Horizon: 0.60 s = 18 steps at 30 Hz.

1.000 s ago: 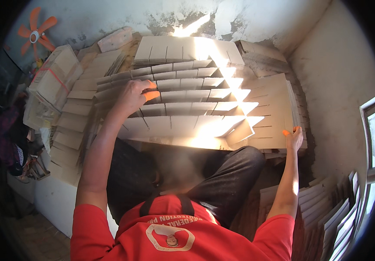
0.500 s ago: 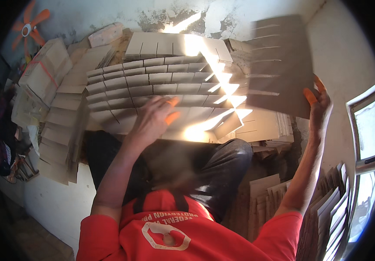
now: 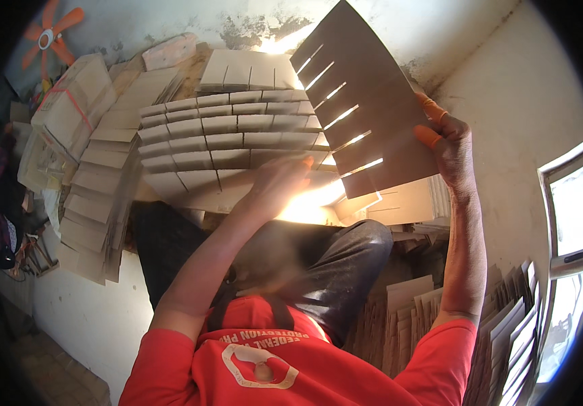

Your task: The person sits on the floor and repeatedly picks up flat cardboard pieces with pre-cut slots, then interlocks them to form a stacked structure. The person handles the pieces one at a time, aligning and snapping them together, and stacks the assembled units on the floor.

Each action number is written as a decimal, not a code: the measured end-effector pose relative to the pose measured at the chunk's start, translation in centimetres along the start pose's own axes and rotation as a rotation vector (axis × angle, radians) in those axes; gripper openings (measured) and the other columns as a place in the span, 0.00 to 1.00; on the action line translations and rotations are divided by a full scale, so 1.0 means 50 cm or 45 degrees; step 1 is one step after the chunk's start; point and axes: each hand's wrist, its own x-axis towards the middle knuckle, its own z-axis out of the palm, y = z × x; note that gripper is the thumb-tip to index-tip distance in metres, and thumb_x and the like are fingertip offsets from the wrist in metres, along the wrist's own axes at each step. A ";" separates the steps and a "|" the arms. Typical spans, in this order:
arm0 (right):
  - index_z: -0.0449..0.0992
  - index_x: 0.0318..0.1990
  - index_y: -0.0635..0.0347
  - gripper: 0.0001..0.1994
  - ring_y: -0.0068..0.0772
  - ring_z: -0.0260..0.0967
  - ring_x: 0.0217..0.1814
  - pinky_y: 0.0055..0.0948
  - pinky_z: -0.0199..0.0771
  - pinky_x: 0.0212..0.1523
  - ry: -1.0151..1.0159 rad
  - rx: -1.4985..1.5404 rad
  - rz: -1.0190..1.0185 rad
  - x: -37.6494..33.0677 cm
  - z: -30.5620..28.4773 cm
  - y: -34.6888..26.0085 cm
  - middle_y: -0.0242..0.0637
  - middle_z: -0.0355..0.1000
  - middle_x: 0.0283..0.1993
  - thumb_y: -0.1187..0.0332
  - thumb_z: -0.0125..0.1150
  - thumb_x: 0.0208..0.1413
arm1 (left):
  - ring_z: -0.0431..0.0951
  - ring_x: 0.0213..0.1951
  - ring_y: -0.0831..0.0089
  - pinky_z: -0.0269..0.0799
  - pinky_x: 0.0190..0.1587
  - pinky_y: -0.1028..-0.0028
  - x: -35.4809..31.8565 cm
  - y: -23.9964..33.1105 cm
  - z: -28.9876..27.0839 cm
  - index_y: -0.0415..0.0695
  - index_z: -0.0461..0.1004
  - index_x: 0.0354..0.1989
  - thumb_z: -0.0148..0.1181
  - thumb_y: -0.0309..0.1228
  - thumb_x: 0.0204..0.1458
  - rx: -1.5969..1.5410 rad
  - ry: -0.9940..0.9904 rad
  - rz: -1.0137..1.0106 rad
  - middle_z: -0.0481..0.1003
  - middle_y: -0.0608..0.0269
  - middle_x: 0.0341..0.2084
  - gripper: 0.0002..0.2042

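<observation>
My right hand (image 3: 448, 145), with orange covers on its fingertips, grips the edge of a brown slotted cardboard sheet (image 3: 383, 88). The sheet is raised and tilted, its row of slits facing left. In front of me lies an assembly of crossed cardboard dividers (image 3: 223, 140), its strips standing in several rows. Over its near right part is my left hand (image 3: 278, 184), smeared by motion and glare. Its fingers stretch toward the slotted sheet with nothing visible in them; one orange fingertip shows. Whether they touch the dividers I cannot tell.
Slotted sheets (image 3: 247, 68) are stacked behind the dividers. Overlapping cardboard (image 3: 98, 183) and a strapped box (image 3: 75, 91) stand at left, below an orange fan (image 3: 46, 39). More sheets (image 3: 501, 325) lean at lower right near a bright window (image 3: 572, 203). Strong sunlight falls beside the dividers.
My right hand has swung the slotted sheet leftward and tilted it, bringing its slits over the dividers' right side. My left hand has moved right, toward the sheet.
</observation>
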 end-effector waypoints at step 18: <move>0.66 0.64 0.64 0.28 0.16 0.72 0.35 0.17 0.73 0.37 -0.135 0.076 0.150 0.034 0.031 0.026 0.33 0.78 0.36 0.85 0.55 0.52 | 0.79 0.32 0.56 0.74 0.33 0.60 0.007 -0.012 0.006 0.40 0.76 0.33 0.61 0.24 0.46 0.049 -0.120 -0.198 0.78 0.52 0.27 0.05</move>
